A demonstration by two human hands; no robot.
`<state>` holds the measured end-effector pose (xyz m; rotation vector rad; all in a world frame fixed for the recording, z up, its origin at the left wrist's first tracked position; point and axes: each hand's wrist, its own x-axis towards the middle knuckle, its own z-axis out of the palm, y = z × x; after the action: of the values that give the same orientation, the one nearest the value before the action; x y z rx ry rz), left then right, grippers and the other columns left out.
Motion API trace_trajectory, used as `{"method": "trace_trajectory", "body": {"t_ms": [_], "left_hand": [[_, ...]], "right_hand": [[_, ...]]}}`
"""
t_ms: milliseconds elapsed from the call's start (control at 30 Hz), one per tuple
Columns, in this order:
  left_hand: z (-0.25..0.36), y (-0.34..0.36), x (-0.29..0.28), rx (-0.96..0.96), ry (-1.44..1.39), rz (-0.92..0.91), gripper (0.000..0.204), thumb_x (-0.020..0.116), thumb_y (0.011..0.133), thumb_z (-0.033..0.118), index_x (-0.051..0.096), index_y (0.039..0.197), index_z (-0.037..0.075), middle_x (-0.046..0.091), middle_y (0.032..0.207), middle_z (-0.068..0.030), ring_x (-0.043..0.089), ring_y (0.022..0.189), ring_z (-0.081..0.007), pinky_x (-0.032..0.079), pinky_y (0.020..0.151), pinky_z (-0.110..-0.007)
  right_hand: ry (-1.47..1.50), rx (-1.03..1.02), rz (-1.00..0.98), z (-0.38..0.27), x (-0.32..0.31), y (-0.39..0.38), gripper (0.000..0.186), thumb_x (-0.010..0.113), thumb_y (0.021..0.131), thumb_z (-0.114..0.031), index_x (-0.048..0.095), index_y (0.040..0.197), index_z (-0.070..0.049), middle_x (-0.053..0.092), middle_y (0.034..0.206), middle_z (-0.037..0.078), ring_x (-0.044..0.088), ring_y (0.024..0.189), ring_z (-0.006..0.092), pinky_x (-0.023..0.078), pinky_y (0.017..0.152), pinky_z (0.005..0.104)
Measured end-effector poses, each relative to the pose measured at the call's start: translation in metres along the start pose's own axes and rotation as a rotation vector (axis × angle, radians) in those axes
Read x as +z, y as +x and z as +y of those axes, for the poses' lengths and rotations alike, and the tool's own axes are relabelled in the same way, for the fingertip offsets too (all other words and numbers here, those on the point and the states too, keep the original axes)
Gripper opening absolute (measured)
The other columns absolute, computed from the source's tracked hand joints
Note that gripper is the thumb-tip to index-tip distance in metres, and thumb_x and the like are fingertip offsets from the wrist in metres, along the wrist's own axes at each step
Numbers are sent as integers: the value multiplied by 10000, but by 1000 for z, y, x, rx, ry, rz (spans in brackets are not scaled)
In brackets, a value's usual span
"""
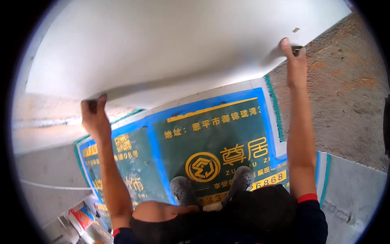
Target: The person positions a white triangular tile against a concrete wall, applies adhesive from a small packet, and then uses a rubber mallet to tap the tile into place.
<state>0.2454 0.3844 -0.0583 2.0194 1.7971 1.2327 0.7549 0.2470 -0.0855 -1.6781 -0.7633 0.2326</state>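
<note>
A large, smooth white panel [162, 44] fills the upper part of the view, tilted, with a grey shadow along its lower part. Its exact material I cannot tell. My left hand [96, 120] is closed on the lower edge near the left corner, thumb and fingers curled at the rim. Farther up on the right, my right hand [295, 67] grips the right part of the same edge, thumb against the face. Both arms are stretched out and apart. A small brownish spot [296, 30] shows on the panel above my right hand.
Green floor sheeting [211, 134] with yellow print, joined by blue tape [158, 154], lies under my grey clogs [185, 190]. Rough cement [345, 85] spreads at the right. A pale cord [53, 186] and a red-and-blue package [82, 215] are at the lower left.
</note>
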Motion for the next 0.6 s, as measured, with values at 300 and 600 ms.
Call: {"method": "trace_trajectory", "body": {"t_ms": [300,600], "left_hand": [[-22,6,5,-53,-58,24,237,692,931,106,659,1121,-32,727,965,-102,647,860,-165,538,791,-315],[-1,12,0,-73,6,-56,304,652,958,192,664,1139,-51,700,1048,-164,651,959,-243,539,821,-364]], "right_hand": [[93,-27,65,-13,23,-14,1114,833,754,-586,336,1405,171,476,1348,320,519,1244,346,446,1052,438],[-50,-10,120,-16,23,-18,1382,795,730,-664,33,1510,184,80,1600,367,113,1525,412,195,1229,431]]}}
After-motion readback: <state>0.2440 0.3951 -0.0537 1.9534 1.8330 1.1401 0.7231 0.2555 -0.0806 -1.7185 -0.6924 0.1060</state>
